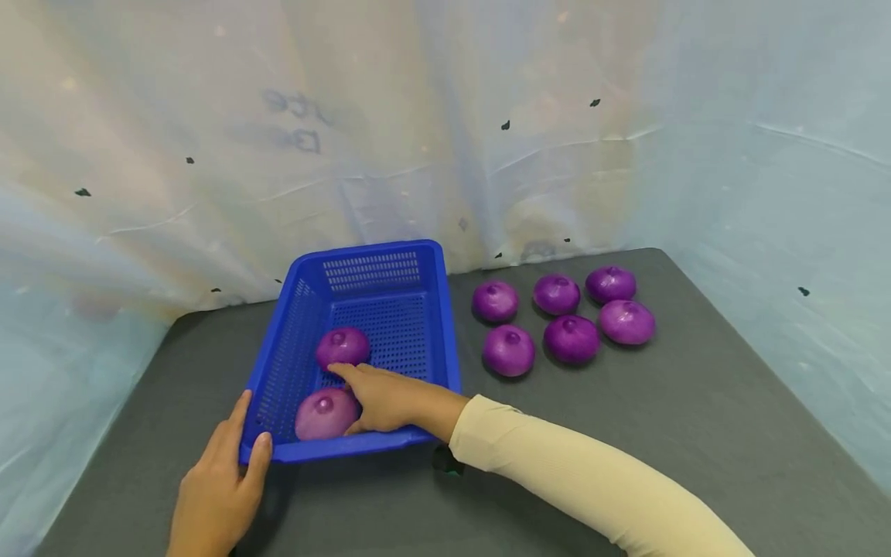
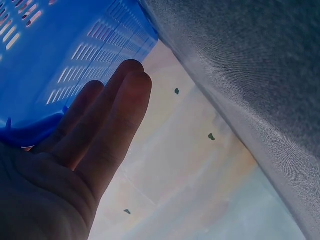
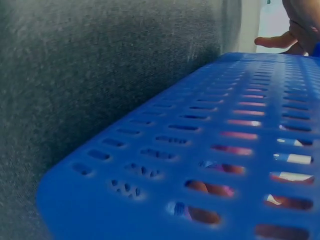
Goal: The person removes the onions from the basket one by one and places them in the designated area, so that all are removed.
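Two hands work at the near end of a blue basket (image 1: 379, 298) on the dark grey counter (image 1: 696, 418). Nearest, the left hand (image 1: 219, 483) rests on the basket's near left corner, its grip spread with straight fingers along the outer wall and the thumb on the rim; the left wrist view alone shows those fingers (image 2: 107, 125) lying flat against the slotted wall from below. Just beyond, the right hand (image 1: 383, 398), in a cream sleeve (image 1: 578, 480), reaches over the near rim and lies against a purple onion (image 1: 323, 415) at the near end of the basket floor, its index finger stretched toward a second onion (image 1: 343, 346) farther in; whether its grip closes on the near one, I cannot tell. The right wrist view shows only the basket's wall close up, with purple glimpsed through the slots. Farther off, right of the basket, six more onions (image 1: 571, 338) sit in two rows on the counter, near the pale plastic sheeting (image 1: 418, 116) behind.
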Available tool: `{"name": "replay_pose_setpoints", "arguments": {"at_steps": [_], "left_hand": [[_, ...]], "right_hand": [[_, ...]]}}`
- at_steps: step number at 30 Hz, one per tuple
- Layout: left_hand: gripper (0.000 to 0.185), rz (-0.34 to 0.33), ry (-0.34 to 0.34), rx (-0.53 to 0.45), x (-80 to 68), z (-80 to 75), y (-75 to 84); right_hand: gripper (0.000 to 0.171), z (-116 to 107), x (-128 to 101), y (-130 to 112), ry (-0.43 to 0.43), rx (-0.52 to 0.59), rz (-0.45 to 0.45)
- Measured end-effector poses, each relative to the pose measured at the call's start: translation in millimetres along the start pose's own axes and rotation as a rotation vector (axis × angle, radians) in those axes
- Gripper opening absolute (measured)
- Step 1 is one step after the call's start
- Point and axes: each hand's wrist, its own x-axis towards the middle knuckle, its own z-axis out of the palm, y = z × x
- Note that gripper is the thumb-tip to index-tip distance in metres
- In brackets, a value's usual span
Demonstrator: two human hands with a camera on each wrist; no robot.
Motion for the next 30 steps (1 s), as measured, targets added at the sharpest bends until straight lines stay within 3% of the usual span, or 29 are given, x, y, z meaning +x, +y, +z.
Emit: {"name": "replay_pose_setpoints", "arguments": {"at_steps": [7,12,16,21,25,30], "left_hand": [[0.06,-0.008,-0.009,0.006,-1.9,-1.5,-0.9],[0.06,-0.001,-0.004,0.003,-0.5,-1.5,-0.6],[0.059,0.007,0.014,0.0,-0.5,-1.7,-1.7],[0.059,0.014,0.052,-0.015,-4.2,-2.0,-6.5],[0.06,0.036,0.073,-0.037,-3.8,-1.3,-5.6],[0.061,0.036,0.048,-0.027,-1.1,-0.5,-1.3]], "right_hand": [[0.064,3.2,2.4,0.5,-0.024,-0.042,-0.051],[0.075,-0.1,4.3,1.6,-0.101,0.033,-0.155],[0.079,-0.6,7.4,1.9,-0.148,-0.027,-0.165],[0.07,3.3,8.9,-1.4,-0.095,-0.162,-0.152],[0.062,2.6,7.1,-0.1,-0.04,-0.146,-0.203],[0.065,1.2,2.3,1.7,-0.004,-0.166,-0.129]]}}
